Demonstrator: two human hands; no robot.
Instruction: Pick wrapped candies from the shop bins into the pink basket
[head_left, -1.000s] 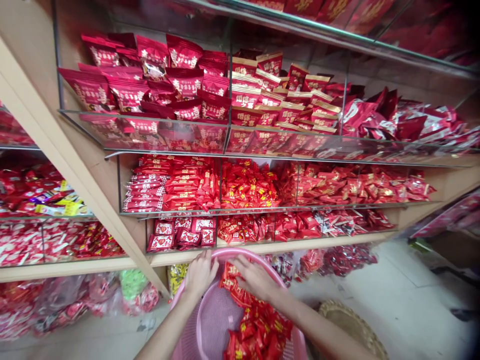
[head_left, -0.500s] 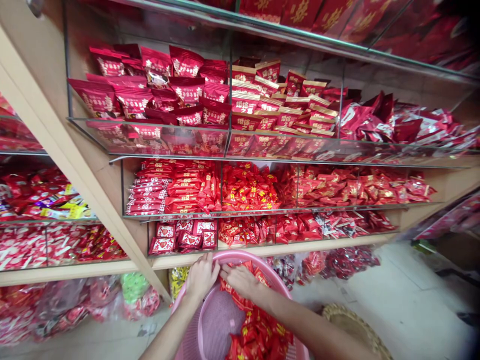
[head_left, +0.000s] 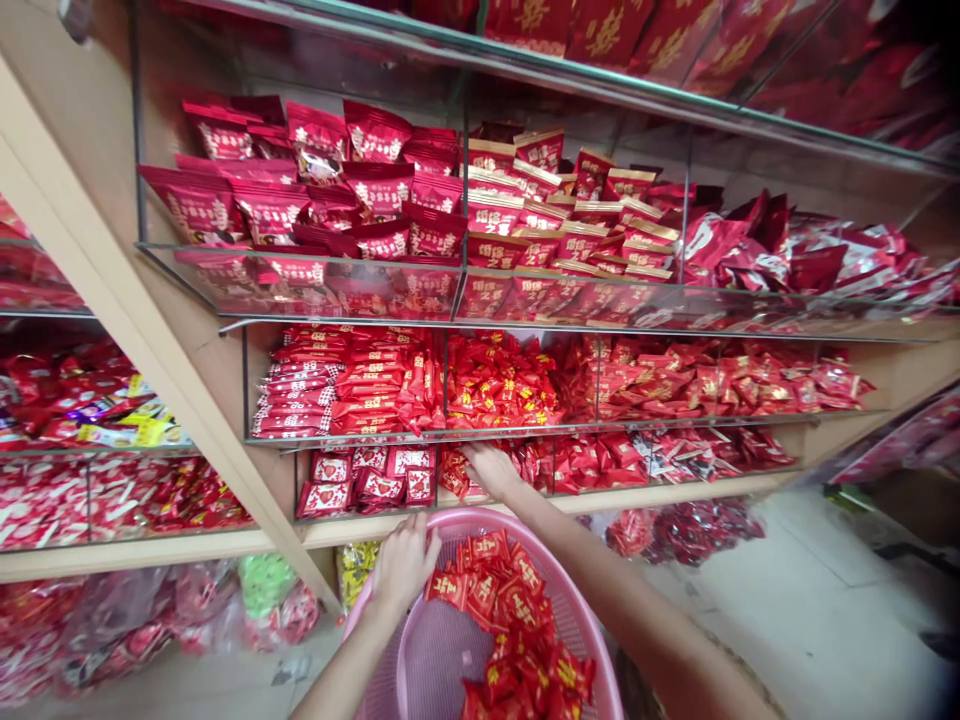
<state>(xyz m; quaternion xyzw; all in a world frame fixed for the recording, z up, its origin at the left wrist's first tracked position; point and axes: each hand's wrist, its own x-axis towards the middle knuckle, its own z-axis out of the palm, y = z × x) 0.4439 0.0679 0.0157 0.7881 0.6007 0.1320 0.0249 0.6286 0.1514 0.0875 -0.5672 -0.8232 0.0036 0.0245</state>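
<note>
A round pink plastic basket (head_left: 506, 520) stands below the shelves. My left hand (head_left: 405, 562) is closed over its far left rim, thumb toward the inside. Small red candy packets (head_left: 517, 610) with gold print lie in the basket, heaped on its right side. My right hand (head_left: 491, 470) reaches past the rim into the lowest shelf bin, touching red packets (head_left: 454, 472) like those in the basket. Its fingertips are buried among them, so I cannot make out how the fingers are set or what they hold.
A glass-fronted shelf strip (head_left: 375, 436) runs just above my right hand. Higher bins hold larger red snack bags (head_left: 382, 190). A slanting wooden post (head_left: 150, 350) stands at left. Plastic bags of sweets (head_left: 202, 600) lie on the floor under the shelves.
My right hand has left the packets in the basket and moved up and forward into the lowest bin. More of the basket's packets now show. My left hand stays on the rim.
</note>
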